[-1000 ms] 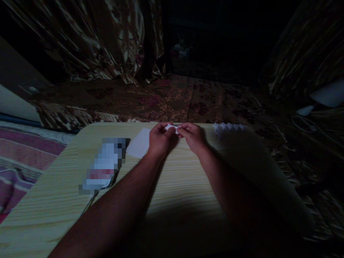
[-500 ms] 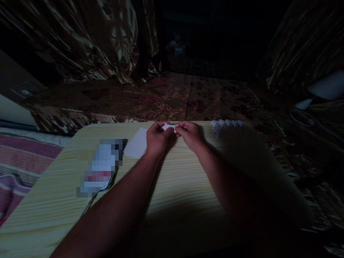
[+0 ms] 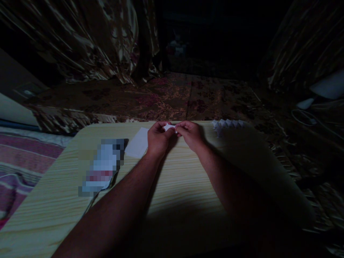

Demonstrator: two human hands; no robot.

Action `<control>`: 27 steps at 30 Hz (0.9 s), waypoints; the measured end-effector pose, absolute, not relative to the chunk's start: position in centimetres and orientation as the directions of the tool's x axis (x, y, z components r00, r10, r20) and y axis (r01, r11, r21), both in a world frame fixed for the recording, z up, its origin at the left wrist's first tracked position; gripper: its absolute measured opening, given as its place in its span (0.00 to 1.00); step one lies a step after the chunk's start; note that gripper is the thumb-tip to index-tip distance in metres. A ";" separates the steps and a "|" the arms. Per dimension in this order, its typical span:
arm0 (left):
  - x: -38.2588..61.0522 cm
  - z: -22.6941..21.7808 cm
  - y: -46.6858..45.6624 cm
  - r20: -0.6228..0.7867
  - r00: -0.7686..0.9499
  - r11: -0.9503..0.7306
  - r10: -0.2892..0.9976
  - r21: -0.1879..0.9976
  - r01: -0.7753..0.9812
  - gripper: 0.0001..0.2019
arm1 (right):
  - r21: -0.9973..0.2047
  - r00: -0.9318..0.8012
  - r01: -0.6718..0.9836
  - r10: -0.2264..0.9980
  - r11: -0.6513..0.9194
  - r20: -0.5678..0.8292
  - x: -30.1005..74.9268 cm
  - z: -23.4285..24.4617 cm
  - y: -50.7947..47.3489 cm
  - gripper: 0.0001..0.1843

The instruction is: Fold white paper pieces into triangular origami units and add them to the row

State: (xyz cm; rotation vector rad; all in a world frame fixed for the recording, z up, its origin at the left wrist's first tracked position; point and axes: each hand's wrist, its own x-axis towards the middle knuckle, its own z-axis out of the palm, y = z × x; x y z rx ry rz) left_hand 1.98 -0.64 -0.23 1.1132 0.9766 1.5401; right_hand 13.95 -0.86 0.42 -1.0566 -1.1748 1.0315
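Observation:
A small white folded paper piece [image 3: 168, 127] with pointed corners is pinched between my two hands near the table's far edge. My left hand [image 3: 158, 139] is closed on its left side, thumb across the front. On the other side, the fingertips of my right hand [image 3: 190, 133] grip its right end. My fingers cover part of the paper, so its full shape is hidden. Left of my left hand lies a stack of white paper sheets [image 3: 136, 142], partly behind the hand. Several small folded white paper shapes [image 3: 228, 123] stand in a row at the far right.
The light wood-grain table [image 3: 177, 179] has rounded corners. A blurred-out device [image 3: 102, 166] with a cable lies on its left part. Beyond the far edge is a dark flowered cloth [image 3: 150, 96]. A striped cover [image 3: 32, 147] lies at left, a white lamp [image 3: 329, 86] at right.
The view has shifted very slightly. Both hands still hold the folded paper in nearly the same place, with hardly any finger movement visible.

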 end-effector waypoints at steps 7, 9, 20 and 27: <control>2.0 0.0 -0.8 0.188 -0.121 -0.214 0.975 0.941 -0.261 0.14 | -0.976 0.104 -0.081 0.976 0.202 0.193 13.9 0.3 -0.8 0.08; 2.1 0.1 -0.8 0.193 -0.121 -0.219 0.974 0.939 -0.265 0.14 | -0.975 0.105 -0.080 0.974 0.208 0.199 13.9 0.3 -0.8 0.07; 2.1 0.0 -0.7 0.180 -0.130 -0.210 0.975 0.938 -0.276 0.15 | -0.977 0.076 -0.105 0.981 0.185 0.177 14.1 0.2 -0.7 0.08; 2.1 0.2 -0.8 0.168 -0.122 -0.196 0.978 0.938 -0.285 0.16 | -0.978 0.074 -0.104 0.982 0.181 0.174 14.1 0.3 -0.9 0.09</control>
